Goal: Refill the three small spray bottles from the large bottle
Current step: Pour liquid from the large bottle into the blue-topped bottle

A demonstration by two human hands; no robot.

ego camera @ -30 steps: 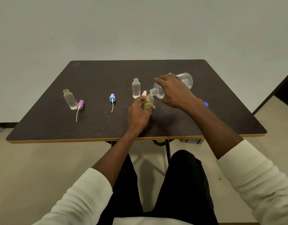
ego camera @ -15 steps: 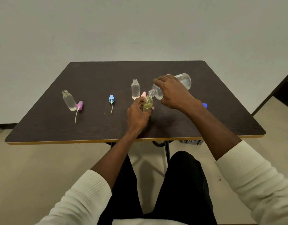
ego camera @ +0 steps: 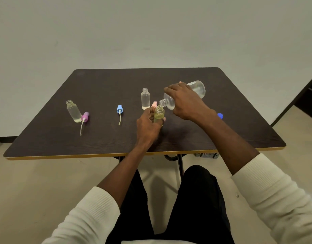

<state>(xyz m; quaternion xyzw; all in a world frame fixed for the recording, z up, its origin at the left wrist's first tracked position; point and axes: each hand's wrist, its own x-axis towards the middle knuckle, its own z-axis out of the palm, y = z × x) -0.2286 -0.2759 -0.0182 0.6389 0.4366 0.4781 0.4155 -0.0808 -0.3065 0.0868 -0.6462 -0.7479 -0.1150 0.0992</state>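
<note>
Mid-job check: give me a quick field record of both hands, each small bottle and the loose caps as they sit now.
left hand: holds yellowish small bottle upright on table
right hand: tilts large bottle, mouth at the held bottle's neck
middle small bottle: upright, uncapped, untouched
left small bottle: uncapped, apart from hands
purple spray cap: beside left bottle
blue spray cap: lying loose
pink spray cap: behind held bottle
blue lid: right of right wrist

Table dark matt wood-grain; bottles clear glossy plastic, e.g. large bottle; sleeves ribbed knit.
</note>
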